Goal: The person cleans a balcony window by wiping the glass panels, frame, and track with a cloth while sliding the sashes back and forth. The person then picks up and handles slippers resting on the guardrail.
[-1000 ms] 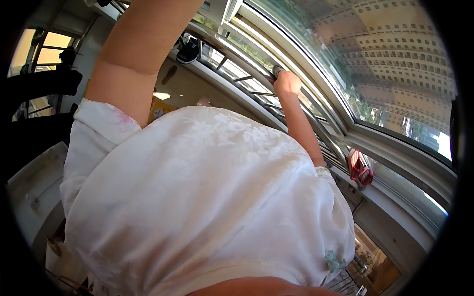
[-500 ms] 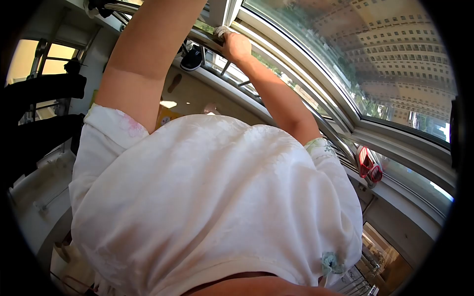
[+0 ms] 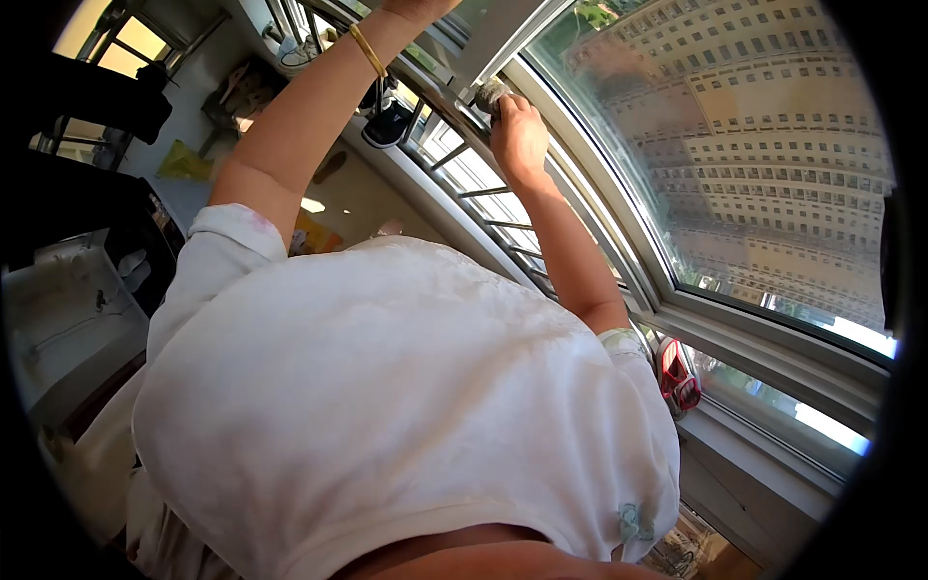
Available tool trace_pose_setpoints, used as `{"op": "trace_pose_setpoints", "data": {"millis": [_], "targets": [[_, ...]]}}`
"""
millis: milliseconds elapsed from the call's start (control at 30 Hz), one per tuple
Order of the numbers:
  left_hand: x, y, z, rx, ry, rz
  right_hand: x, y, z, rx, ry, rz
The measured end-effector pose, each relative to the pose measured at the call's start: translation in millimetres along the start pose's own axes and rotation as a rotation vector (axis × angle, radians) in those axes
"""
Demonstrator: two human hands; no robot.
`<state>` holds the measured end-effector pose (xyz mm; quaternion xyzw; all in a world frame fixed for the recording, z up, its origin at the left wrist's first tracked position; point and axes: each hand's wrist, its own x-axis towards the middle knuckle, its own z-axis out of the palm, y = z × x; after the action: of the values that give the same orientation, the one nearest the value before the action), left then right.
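Observation:
My right hand (image 3: 519, 140) has its fingers closed on a wadded grey cloth (image 3: 491, 95), against the window frame just above the metal railing (image 3: 445, 101). Only the wrist side of my left hand (image 3: 418, 8) shows, at the top edge beside the upright of the frame; its fingers are cut off by the image edge. A yellow band (image 3: 367, 50) circles the left wrist. Glass of the window (image 3: 638, 145) lies to the right of my right hand, with a tall building beyond it.
Dark shoes (image 3: 389, 124) sit by the railing at the upper middle. Red-and-white shoes (image 3: 679, 375) rest near the sill at the right. More shoes (image 3: 242, 95) are at the upper left, above a yellow-green bag (image 3: 184, 161). A white basin (image 3: 72, 314) is at the far left.
My right hand, holding the cloth, first went up and left along the frame, then came partway back down and right. Part of my left hand and its wristband have come into view.

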<state>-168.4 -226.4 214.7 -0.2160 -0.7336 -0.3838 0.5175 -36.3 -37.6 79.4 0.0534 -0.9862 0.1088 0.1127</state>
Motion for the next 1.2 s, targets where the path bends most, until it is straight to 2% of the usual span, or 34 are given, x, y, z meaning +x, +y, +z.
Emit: {"op": "trace_pose_setpoints", "data": {"millis": [67,100,133,200,267,300,333,400,467,533,600,700,800,900,1000,1100,1200], "targets": [[-76,-34,-10,0.004,-0.037,-0.361,24,-23,-21,-0.025,0.315,-0.264],[-122,-72,-12,0.094,-0.087,-0.308,30,-27,-16,-0.074,0.287,-0.274],[-142,-53,-24,0.107,-0.071,-0.403,39,-31,-11,-0.122,0.261,-0.284],[-201,-50,-30,0.113,-0.204,-0.686,45,-36,4,-0.31,0.171,-0.339],[-241,-35,-32,0.083,-0.324,-0.79,41,-28,48,-0.407,-0.041,-0.34],[-253,-26,-34,0.076,-0.378,-0.779,37,-23,77,-0.4,-0.023,-0.301],[-260,-19,-35,0.07,-0.429,-0.761,38,-31,80,-0.372,-0.077,-0.229],[-267,-9,-40,0.048,-0.498,-0.726,52,-50,65,-0.282,-0.042,-0.257],[-271,-8,-39,0.065,-0.6,-0.732,75,-77,34,-0.272,0.103,-0.43],[-270,-1,-37,0.085,-0.64,-0.709,105,-84,42,-0.271,0.181,-0.521],[-278,-2,-29,0.1,-0.66,-0.673,119,-82,55,-0.428,0.107,-0.546],[-272,2,-31,0.115,-0.717,-0.691,101,-75,56,-0.425,-0.005,-0.525],[-284,-12,-30,0.114,-0.647,-0.676,62,-39,48,-0.48,0.029,-0.737],[-279,-14,-32,0.158,-0.642,-0.677,30,-10,52,-0.537,-0.023,-0.675],[-274,-13,-33,0.122,-0.628,-0.638,15,13,44,-0.539,-0.179,-0.35],[-271,-18,-29,0.077,-0.625,-0.575,-13,34,23,-0.509,-0.275,-0.246],[-269,-19,-26,0.151,-0.699,-0.474,-44,50,14,-0.484,-0.131,-0.268]]}}
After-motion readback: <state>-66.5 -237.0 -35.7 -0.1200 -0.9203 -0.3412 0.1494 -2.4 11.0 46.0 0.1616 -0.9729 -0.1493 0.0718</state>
